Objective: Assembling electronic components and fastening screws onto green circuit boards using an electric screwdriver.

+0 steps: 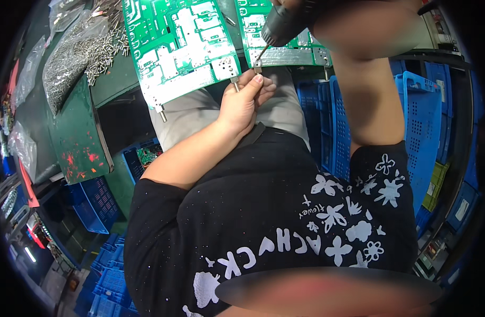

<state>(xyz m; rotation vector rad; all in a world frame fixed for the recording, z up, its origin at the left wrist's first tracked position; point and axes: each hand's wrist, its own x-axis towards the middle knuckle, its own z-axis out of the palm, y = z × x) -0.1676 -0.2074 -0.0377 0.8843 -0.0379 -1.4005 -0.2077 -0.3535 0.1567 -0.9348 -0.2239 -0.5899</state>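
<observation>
Two green circuit boards, a left one (187, 47) and a right one (279, 56), lie side by side at the top of the view. Metal standoffs stick out from their near edges. My left hand (245, 100) is closed, its thumb and finger pinching a standoff (258, 70) at the right board's near left corner. From the upper right my right hand (353, 34), partly blurred, grips a black power screwdriver (287, 24). Its thin bit points down at the same corner, just above the pinched standoff. The tip's exact contact is too small to tell.
To the left, a pile of small metal standoffs (102, 63) lies beside a clear plastic bag (68, 68) of metal parts on the green bench (76, 127). Blue crates stand at right (419, 127) and lower left (97, 203). A loose metal part (229, 21) sits between the boards.
</observation>
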